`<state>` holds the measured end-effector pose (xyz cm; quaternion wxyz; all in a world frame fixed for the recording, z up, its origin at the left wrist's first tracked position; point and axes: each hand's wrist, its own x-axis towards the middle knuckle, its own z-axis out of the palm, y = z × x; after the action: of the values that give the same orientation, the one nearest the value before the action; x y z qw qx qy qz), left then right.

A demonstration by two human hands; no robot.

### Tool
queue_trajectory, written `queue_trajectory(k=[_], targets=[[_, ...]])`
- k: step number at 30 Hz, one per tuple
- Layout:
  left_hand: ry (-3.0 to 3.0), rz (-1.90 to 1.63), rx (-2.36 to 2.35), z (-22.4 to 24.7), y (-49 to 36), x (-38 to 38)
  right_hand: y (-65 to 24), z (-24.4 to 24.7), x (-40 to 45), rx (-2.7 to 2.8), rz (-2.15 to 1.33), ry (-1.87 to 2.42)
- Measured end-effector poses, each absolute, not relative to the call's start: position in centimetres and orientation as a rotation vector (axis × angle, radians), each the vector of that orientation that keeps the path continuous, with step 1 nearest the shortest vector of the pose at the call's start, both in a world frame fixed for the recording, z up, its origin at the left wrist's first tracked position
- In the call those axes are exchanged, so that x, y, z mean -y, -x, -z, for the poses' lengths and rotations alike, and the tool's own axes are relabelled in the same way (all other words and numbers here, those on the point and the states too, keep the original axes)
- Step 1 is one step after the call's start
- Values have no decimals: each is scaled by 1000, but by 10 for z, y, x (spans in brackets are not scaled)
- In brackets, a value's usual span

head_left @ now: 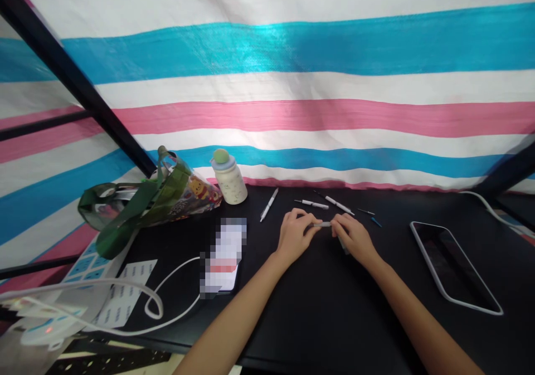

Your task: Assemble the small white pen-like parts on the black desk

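Fingers of the left hand (295, 235) and the right hand (354, 238) curl closed around a slim white tube (321, 224), gripping it from either end just above a black table (326, 322). A pale grey stick (343, 247) juts out below the right hand; whether that hand holds it or it only lies beneath, I cannot tell. Ahead of the hands, a white pen (268, 204) lies at an angle, with a second white pen (314, 204) and a third white pen (338, 204) just to its right. Farther right, a thin dark rod (366, 212) and a small blue piece (376, 222) lie loose and apart. As things stand, one piece is in the hands while the others remain spread across the table, none of them gathered together. Around them stand a cream bottle (229, 180) and a green-handled printed bag (184, 194). A blurred-out phone (221, 255) with a white cable (175, 291) lies to the left, near label sheets (123, 294), and a dark tablet (453, 266) lies to the right, below a striped tarp (292, 113).
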<state>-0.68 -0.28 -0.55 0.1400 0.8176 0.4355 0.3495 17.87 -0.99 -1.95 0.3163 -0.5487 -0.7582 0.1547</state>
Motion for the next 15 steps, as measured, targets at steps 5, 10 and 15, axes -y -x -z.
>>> queue_trajectory(k=[5, 10, 15], targets=[[-2367, -1018, -1253, 4, 7, 4, -179, 20, 10, 1980, -343, 1453], [-2372, -1036, -1284, 2, 6, 5, -178, 19, 10, 1965, -365, 1442], [-2370, -1029, -1362, 1, 5, 5, -178, 19, 9, 1930, -344, 1447]])
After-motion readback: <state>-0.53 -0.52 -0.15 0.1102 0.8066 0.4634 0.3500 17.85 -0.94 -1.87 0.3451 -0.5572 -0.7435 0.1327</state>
